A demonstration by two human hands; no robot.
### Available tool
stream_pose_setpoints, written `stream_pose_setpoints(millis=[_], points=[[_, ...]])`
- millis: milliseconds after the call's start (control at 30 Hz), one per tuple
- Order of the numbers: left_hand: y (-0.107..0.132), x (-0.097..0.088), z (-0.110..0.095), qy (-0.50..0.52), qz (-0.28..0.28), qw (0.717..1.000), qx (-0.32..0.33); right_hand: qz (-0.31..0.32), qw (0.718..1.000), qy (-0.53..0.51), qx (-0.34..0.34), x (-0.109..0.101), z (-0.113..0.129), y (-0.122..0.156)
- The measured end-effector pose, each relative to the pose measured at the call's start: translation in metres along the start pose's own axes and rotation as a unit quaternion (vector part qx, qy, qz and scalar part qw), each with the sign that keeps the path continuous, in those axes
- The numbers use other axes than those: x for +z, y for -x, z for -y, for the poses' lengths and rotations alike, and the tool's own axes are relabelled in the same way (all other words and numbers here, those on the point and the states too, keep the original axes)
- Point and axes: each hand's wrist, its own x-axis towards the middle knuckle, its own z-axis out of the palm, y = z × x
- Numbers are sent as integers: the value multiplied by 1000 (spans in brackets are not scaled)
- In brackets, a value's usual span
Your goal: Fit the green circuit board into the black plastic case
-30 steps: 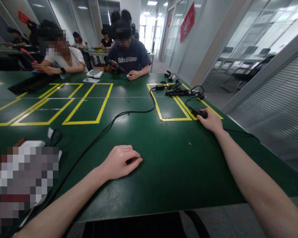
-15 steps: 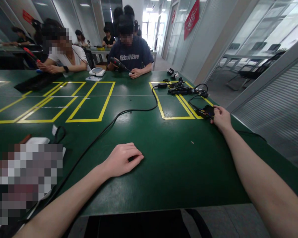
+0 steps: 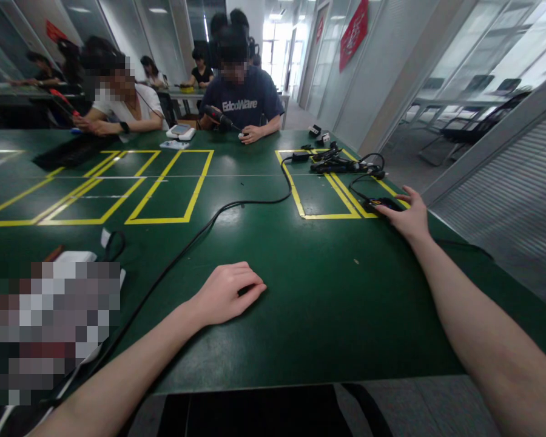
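My left hand [image 3: 230, 293] rests on the green table [image 3: 295, 315] with its fingers curled and the thumb tip meeting the index finger. Nothing shows in it. At the right, my right hand [image 3: 408, 212] is open above the table, thumb and fingers spread apart. Just beyond its thumb lies a small black device with coloured wires [image 3: 382, 204], partly covered by the hand. A black cable runs from that device toward a tangle of black cables and adapters [image 3: 332, 165] farther back.
A long black cord [image 3: 218, 209] crosses the table. Yellow tape outlines [image 3: 188, 209] mark its surface. A blurred-out item [image 3: 68, 303] lies at the left. Across the table, one person [image 3: 243, 97] holds a power screwdriver [image 3: 221, 118]; another [image 3: 118, 106] sits beside a black tray [image 3: 70, 152].
My right hand has let go of the black wired device and spread its fingers; the device now lies on the table. My left hand has stayed in place.
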Motion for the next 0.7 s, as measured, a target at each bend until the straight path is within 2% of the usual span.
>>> stream_pose_setpoints(millis=[167,533,700], points=[[1,1,1,6,-2,1000,7,-11,1000,-7,24,-3,12,3],[-1,-1,-2,8,-3,1000,7,6,998,54,-7,1,14,7],[-1,-1,-2,12,-2,1000,6,-6,997,67,-25,2,15,9]])
